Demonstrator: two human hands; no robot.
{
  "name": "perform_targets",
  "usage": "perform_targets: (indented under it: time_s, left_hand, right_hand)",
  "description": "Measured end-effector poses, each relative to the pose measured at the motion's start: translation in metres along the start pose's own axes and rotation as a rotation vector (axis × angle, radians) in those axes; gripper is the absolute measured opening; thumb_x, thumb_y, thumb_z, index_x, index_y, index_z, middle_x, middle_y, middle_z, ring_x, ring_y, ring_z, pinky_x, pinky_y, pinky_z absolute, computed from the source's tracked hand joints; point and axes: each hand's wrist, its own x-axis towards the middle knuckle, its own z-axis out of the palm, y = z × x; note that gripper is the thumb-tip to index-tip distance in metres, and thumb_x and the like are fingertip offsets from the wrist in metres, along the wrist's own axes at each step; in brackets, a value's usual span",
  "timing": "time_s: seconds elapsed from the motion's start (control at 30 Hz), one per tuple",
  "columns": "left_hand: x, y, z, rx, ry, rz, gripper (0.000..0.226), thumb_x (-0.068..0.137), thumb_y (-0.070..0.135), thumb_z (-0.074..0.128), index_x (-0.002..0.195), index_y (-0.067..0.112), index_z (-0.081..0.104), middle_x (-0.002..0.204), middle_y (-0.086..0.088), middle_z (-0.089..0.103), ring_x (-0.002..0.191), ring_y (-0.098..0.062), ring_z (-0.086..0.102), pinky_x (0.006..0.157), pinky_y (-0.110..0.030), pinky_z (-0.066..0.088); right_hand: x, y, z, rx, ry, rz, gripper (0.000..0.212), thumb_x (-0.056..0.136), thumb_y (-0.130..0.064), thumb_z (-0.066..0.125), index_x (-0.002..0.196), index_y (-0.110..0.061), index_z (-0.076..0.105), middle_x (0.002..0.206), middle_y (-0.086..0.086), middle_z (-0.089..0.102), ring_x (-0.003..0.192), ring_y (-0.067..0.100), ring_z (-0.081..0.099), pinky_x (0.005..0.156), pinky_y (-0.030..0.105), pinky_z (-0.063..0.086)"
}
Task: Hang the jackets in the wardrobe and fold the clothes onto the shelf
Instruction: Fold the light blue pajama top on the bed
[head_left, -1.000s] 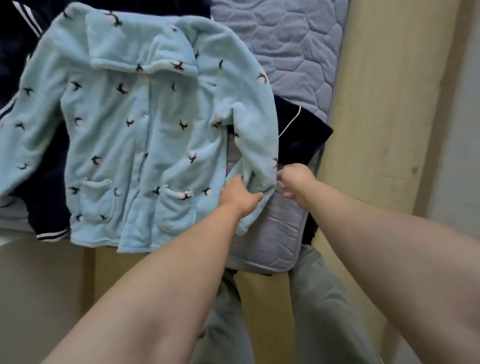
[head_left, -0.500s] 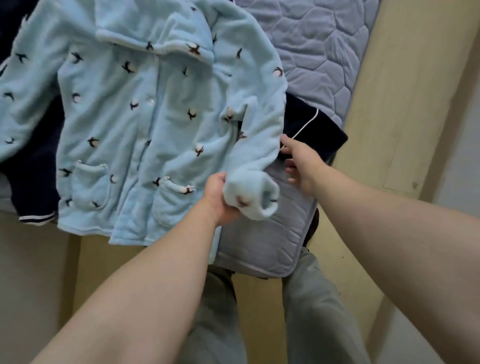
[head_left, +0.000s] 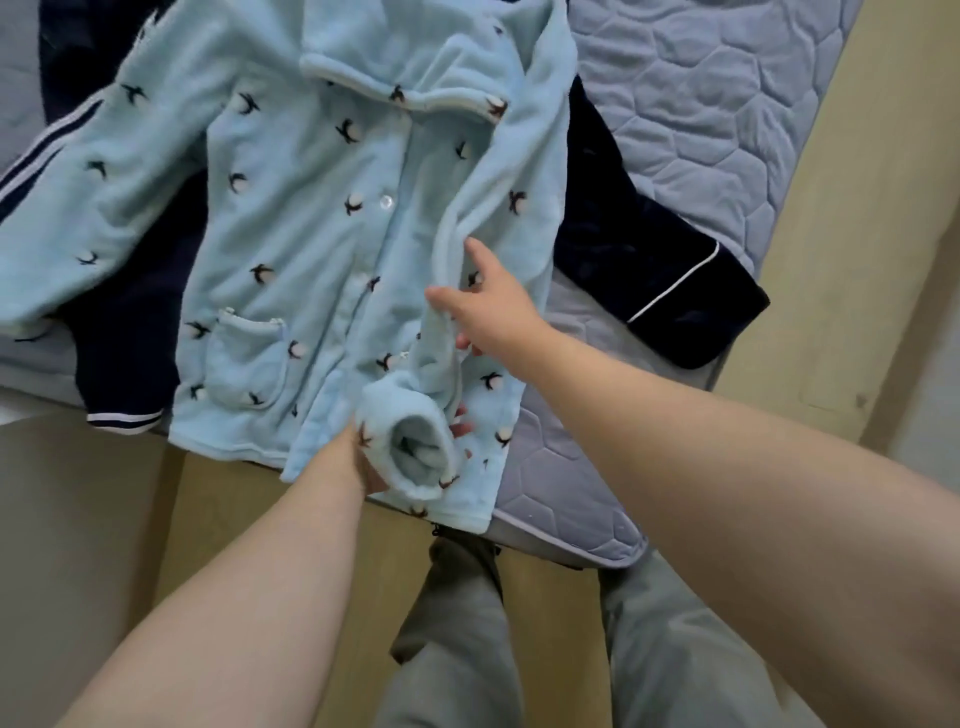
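From the head view, you look down on a light blue fleece jacket (head_left: 322, 249) spread face up on a quilted mattress (head_left: 727, 114), its collar toward the far side and its hem at the near edge. It bears small dark bird-like marks, a white button on the front placket and a patch pocket on the side to your left.

Your left hand (head_left: 371, 467) grips the cuff (head_left: 415, 447) of one sleeve near the hem; the cuff is bunched into a roll with its opening turned toward you, and a few of your fingertips show past it on the right. That sleeve is folded inward over the jacket front.

Your right hand (head_left: 488, 306) lies on the folded sleeve higher up, fingers spread and fairly straight, pressing the fabric flat rather than gripping it. The two hands are apart, the right farther from you than the left.

Under the jacket lies a navy garment (head_left: 649, 260): a part with thin white piping sticks out to the right, and parts with white stripes show to the left.

Below, your grey trousers (head_left: 467, 623) stand over a tan floor (head_left: 104, 519).
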Motion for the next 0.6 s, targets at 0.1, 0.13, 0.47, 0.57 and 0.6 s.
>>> perform_targets:
  time_s: [0.1,0.13,0.47,0.57,0.6]
  left_hand:
    - [0.012,0.005,-0.010,0.153,-0.139,-0.013,0.028,0.098,0.033,0.054,0.088,0.012,0.070,0.079,-0.007,0.069,0.072,-0.022,0.063,0.068,-0.031,0.053]
    - [0.018,0.008,-0.015,0.228,-0.084,0.008,0.021,0.098,0.031,0.055,0.094,0.014,0.068,0.083,-0.005,0.068,0.073,-0.020,0.061,0.071,-0.033,0.051]
    - [0.017,0.122,0.015,0.171,0.028,0.463,0.015,0.097,0.012,0.051,0.084,0.017,0.052,0.074,-0.001,0.053,0.055,-0.013,0.048,0.047,-0.023,0.033]
    - [0.022,0.175,0.055,0.113,0.023,0.588,0.007,0.097,0.016,0.055,0.090,0.015,0.055,0.076,-0.003,0.055,0.056,-0.014,0.052,0.046,-0.023,0.036]
    - [0.025,0.194,0.068,0.097,0.034,0.618,0.006,0.097,0.019,0.057,0.097,0.013,0.056,0.078,-0.003,0.056,0.058,-0.015,0.053,0.047,-0.023,0.039]
  right_hand:
    - [0.003,-0.005,0.016,-0.167,-0.026,-0.016,0.071,0.095,-0.039,0.061,0.156,-0.034,0.023,0.124,0.004,0.064,0.076,0.013,0.065,0.060,0.026,0.056]
    - [0.003,-0.005,0.017,-0.245,0.005,-0.012,0.066,0.096,-0.038,0.058,0.154,-0.030,0.027,0.117,0.005,0.065,0.084,0.016,0.064,0.073,0.032,0.058]
    - [0.047,-0.056,-0.017,-0.714,0.236,-0.110,0.042,0.095,-0.032,0.053,0.135,-0.021,0.048,0.131,0.004,0.050,0.097,0.017,0.055,0.079,0.034,0.045]
    - [0.088,-0.083,-0.029,-0.984,0.399,-0.379,0.038,0.087,-0.027,0.058,0.124,-0.019,0.053,0.126,0.006,0.049,0.110,0.029,0.049,0.084,0.036,0.038]
    - [0.103,-0.091,-0.032,-1.082,0.450,-0.458,0.038,0.084,-0.026,0.060,0.120,-0.018,0.053,0.123,0.007,0.049,0.109,0.031,0.048,0.082,0.037,0.033]
